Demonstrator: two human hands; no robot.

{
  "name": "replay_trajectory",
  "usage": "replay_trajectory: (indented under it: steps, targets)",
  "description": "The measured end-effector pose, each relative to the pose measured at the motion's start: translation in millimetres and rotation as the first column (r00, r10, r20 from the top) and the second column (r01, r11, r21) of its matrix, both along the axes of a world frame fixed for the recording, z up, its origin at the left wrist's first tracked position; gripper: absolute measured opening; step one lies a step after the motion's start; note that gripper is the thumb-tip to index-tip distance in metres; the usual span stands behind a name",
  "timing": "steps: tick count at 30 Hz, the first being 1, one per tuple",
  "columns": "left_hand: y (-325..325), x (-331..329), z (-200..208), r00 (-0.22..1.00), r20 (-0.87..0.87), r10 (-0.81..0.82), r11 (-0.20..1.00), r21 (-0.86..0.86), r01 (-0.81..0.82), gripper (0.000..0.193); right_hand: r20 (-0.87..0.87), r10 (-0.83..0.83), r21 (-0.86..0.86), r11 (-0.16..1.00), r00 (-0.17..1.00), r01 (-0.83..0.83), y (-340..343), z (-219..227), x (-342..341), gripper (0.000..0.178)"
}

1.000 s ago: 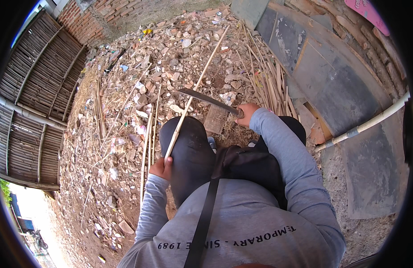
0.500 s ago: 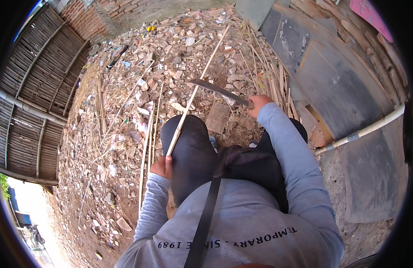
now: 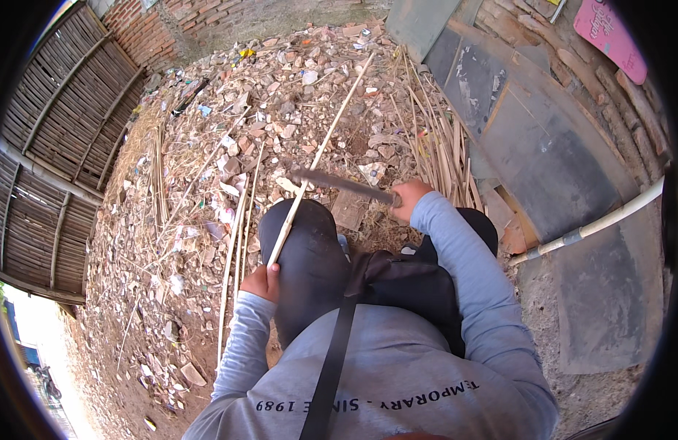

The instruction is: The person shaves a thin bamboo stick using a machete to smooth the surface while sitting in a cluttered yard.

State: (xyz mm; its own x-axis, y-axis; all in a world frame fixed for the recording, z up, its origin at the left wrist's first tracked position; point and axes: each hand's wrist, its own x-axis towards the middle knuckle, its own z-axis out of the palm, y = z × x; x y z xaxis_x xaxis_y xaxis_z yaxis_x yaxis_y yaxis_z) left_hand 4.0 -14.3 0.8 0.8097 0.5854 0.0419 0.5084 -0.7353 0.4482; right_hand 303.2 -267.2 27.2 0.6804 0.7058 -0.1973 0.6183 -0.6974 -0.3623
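My left hand is closed round the near end of a long pale bamboo strip, beside my left knee. The strip slants up and away across my thigh, its far end out over the rubble. In my right hand, fingers wrapped round the handle, is a machete with a dark, slightly blurred blade. The blade points left and crosses the strip just beyond my left knee; whether it cuts in or only rests there I cannot tell.
Broken brick and litter cover the ground. More bamboo strips lie left of my leg, and a bundle of strips lies at the right. Dark boards lean on the right, near a pale pole. A bamboo fence stands left.
The machete has moved down along the strip toward my left knee, with my right hand coming nearer and slightly left. My left hand keeps its hold on the strip.
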Motion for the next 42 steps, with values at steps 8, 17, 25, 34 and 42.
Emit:
replay_trajectory:
  steps: [8, 17, 25, 34, 42]
  targets:
    - [-1, 2, 1, 1.0, -0.015, 0.001, 1.0, 0.03, -0.001, 0.049, -0.005, -0.121, 0.127, 0.985, 0.993, 0.12, -8, -26, 29, 0.03]
    - [0, 0, 0, 1.0, 0.01, 0.006, 1.0, 0.017, -0.006, 0.052, 0.064, -0.054, 0.126, 0.991, 0.997, 0.046, -12, -19, 24, 0.031]
    - [-1, 1, 0, 1.0, -0.016, 0.001, 0.999, 0.032, -0.001, 0.052, 0.156, -0.03, 0.105, 0.994, 0.987, 0.013, -11, -28, 22, 0.033]
    - [2, 0, -4, 1.0, -0.011, -0.002, 0.999, 0.053, 0.002, 0.052, 0.074, -0.218, 0.106, 0.972, 0.973, 0.21, -17, -9, 22, 0.037]
    - [-3, 5, 8, 0.998, -0.058, -0.001, 1.0, 0.003, 0.001, 0.049, 0.062, -0.203, 0.11, 0.974, 0.977, 0.196, -23, -26, 37, 0.04]
